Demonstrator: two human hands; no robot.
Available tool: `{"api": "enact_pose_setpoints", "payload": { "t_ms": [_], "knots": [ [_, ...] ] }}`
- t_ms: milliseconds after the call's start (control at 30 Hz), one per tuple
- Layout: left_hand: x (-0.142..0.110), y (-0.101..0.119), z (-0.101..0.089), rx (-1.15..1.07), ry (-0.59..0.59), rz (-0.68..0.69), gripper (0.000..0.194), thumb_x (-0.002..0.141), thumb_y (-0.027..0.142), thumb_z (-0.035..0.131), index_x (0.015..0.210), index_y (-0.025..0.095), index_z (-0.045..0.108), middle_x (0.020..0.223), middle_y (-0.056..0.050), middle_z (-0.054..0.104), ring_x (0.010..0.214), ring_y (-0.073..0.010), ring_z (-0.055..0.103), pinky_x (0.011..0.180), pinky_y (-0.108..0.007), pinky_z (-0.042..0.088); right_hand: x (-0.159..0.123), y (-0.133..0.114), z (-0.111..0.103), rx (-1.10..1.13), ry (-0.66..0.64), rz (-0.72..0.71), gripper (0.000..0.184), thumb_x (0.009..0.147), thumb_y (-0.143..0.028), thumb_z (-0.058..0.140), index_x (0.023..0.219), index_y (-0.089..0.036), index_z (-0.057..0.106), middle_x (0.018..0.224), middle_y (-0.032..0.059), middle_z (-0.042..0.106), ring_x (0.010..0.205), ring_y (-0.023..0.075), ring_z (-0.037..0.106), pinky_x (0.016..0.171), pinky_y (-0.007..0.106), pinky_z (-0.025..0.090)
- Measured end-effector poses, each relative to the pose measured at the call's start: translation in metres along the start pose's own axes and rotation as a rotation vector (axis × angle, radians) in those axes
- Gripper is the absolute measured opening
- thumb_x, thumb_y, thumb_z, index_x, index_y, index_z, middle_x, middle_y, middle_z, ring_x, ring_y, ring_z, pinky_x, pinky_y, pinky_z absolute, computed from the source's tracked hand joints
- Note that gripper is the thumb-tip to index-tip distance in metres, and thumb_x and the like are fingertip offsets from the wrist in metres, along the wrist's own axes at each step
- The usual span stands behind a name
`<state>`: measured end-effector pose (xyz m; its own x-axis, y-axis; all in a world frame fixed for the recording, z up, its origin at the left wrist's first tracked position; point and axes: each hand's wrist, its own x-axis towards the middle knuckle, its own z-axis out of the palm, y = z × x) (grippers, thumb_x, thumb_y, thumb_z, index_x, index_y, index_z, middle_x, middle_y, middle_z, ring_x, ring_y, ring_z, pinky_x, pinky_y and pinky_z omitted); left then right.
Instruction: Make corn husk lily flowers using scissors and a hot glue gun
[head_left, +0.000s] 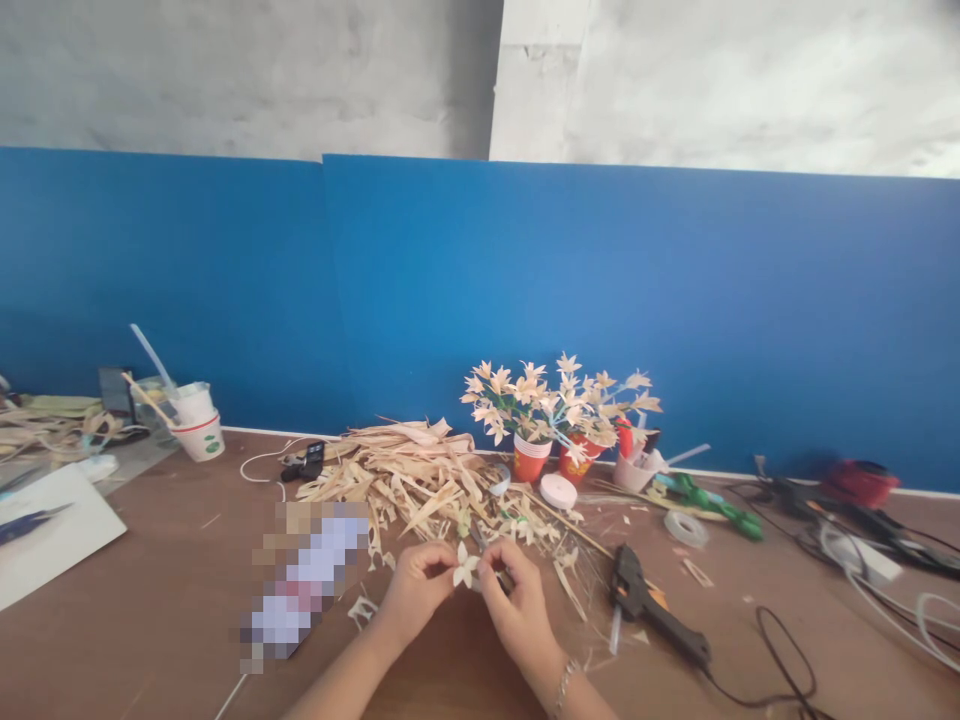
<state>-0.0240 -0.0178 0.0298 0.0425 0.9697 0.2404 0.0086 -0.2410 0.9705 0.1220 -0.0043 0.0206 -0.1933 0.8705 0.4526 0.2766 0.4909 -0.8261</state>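
A small white flower with pointed petals is between my two hands, just above the table's front. The thumb and finger of my left hand pinch its left side. My right hand is closed at its right side, with the thumb against a petal. A dark bit shows between the right fingers, too small to name. Just beyond the hands lies a heap of dry, pale husk strips. To the right of my right hand rests a black glue gun.
Red paper cups of husk flowers stand behind the heap. A white tape roll, a clear tape roll and green tape lie to the right, with cables beyond. White cups stand left. A blue partition borders the table's back.
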Motion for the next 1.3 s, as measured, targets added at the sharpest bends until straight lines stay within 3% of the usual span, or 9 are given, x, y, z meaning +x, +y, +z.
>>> {"api": "enact_pose_setpoints", "payload": {
  "t_ms": [267,567,933,1133,1300],
  "knots": [
    [0.000,-0.002,-0.001,-0.006,0.001,-0.016,0.023,0.067,0.022,0.068,0.048,0.014,0.056,0.051,0.003,0.048,0.051,-0.0092,0.043,0.052,-0.020,0.033,-0.001,0.000,0.000,0.012,-0.003,0.024,0.017,0.079,-0.025,0.048,0.064,-0.018,0.046,0.062,-0.0009,0.049,0.060,0.0129,0.046,0.057,0.023,0.035],
    [0.000,-0.006,0.002,-0.111,-0.031,-0.201,0.017,0.065,0.029,0.069,0.069,0.013,0.064,0.054,0.001,0.058,0.050,-0.0109,0.050,0.053,-0.023,0.041,0.002,0.003,0.001,0.149,0.038,0.133,0.019,0.080,-0.030,0.049,0.065,-0.018,0.048,0.061,-0.0014,0.049,0.060,0.0128,0.046,0.057,0.022,0.037],
    [0.001,-0.011,0.002,-0.224,-0.036,-0.307,0.017,0.066,0.029,0.067,0.066,0.013,0.060,0.056,0.000,0.062,0.049,-0.0108,0.053,0.051,-0.023,0.044,0.005,0.003,0.001,0.240,0.015,0.214,0.023,0.081,-0.036,0.050,0.067,-0.017,0.051,0.063,-0.0012,0.050,0.061,0.0126,0.045,0.058,0.022,0.038],
    [0.004,-0.014,0.002,-0.157,0.038,-0.305,0.020,0.066,0.032,0.065,0.067,0.013,0.060,0.056,-0.001,0.063,0.044,-0.0091,0.051,0.044,-0.020,0.040,0.003,-0.001,0.001,0.234,0.007,0.205,0.024,0.082,-0.038,0.049,0.072,-0.017,0.051,0.065,-0.0013,0.051,0.061,0.0120,0.045,0.056,0.022,0.037],
    [0.005,-0.017,0.002,-0.091,0.131,-0.263,0.022,0.064,0.035,0.066,0.066,0.014,0.061,0.045,0.003,0.056,0.042,-0.0104,0.052,0.042,-0.020,0.041,0.001,0.002,0.004,0.130,-0.073,0.196,0.030,0.081,-0.040,0.050,0.062,-0.017,0.048,0.058,-0.0026,0.045,0.057,0.0111,0.040,0.054,0.022,0.032]
  ]
}}
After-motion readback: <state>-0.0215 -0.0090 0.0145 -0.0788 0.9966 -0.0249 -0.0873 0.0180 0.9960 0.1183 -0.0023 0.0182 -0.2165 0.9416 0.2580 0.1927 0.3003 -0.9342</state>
